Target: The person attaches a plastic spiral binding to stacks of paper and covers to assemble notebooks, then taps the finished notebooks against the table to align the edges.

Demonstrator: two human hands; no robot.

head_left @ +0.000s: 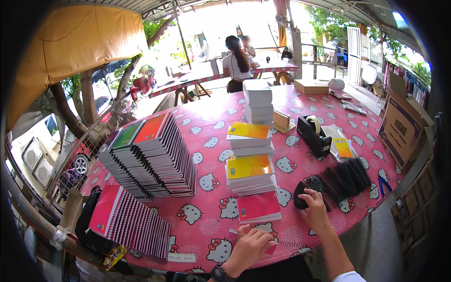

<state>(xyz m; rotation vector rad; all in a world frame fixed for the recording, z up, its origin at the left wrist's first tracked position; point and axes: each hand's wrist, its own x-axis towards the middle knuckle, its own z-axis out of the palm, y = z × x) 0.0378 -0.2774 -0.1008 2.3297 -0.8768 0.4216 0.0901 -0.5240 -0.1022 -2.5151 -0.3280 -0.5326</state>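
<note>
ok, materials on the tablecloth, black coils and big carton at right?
Tablecloth: likely vinyl, glossy, by its pale glare. Black coils: plastic or coated wire, can't tell; thin, dark loops. Carton: probably cardboard, matte brown with folded flaps.

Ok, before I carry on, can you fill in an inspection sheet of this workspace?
Surface: pink patterned tablecloth, largely covered by stacks.
Job's things: spiral-bound notebooks stacked at left; yellow-topped paper stacks in the middle; black coils heaped at right.
Clutter: black tape dispenser and blue-handled tool at right.
Hands: left hand beside a thin coil, grip unclear; right hand at a dark rounded object, grip unclear.
Cables: nothing seen on the table.
Surroundings: open cardboard box at right; red fan at left; two people by the farther table.
</note>
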